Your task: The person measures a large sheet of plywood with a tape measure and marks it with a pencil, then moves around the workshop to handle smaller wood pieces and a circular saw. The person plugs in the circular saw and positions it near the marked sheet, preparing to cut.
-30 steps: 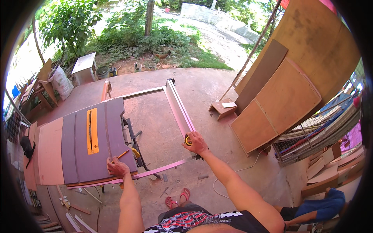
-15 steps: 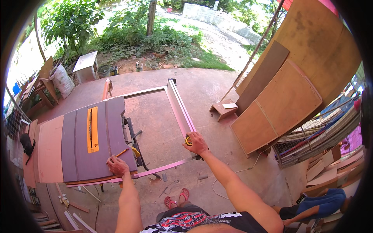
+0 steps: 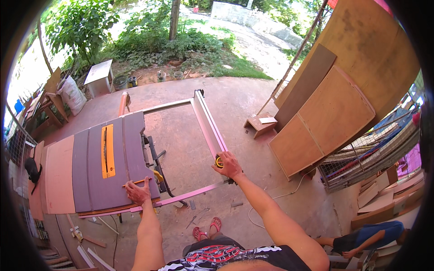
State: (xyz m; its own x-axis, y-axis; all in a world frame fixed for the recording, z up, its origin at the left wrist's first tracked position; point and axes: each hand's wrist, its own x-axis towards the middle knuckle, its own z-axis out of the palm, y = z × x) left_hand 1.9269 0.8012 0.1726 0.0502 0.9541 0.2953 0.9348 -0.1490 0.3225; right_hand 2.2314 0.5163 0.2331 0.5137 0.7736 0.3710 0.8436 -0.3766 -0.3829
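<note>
A table saw with a dark grey top (image 3: 97, 149) stands in front of me to the left, its blade slot set in an orange insert plate (image 3: 108, 151). Over the near right corner of that top, my left hand (image 3: 138, 193) has its fingers closed on an orange pencil (image 3: 143, 180). My right hand (image 3: 229, 165) grips a yellow and black tape measure (image 3: 219, 161) at the near end of the saw's long rip fence (image 3: 207, 119). A pink-tinted front rail (image 3: 194, 193) runs between the two hands.
Wooden panels (image 3: 323, 122) lean on the right beside a small wooden stool (image 3: 261, 124). A co-worker (image 3: 373, 239) is at the lower right among wood offcuts. A cable (image 3: 285, 196) crosses the floor. A white sack (image 3: 72, 95) and a white cabinet (image 3: 99, 77) stand far left.
The pencil has turned in my left hand and now lies more level. My right hand stays on the tape measure. The co-worker at the lower right has shifted an arm.
</note>
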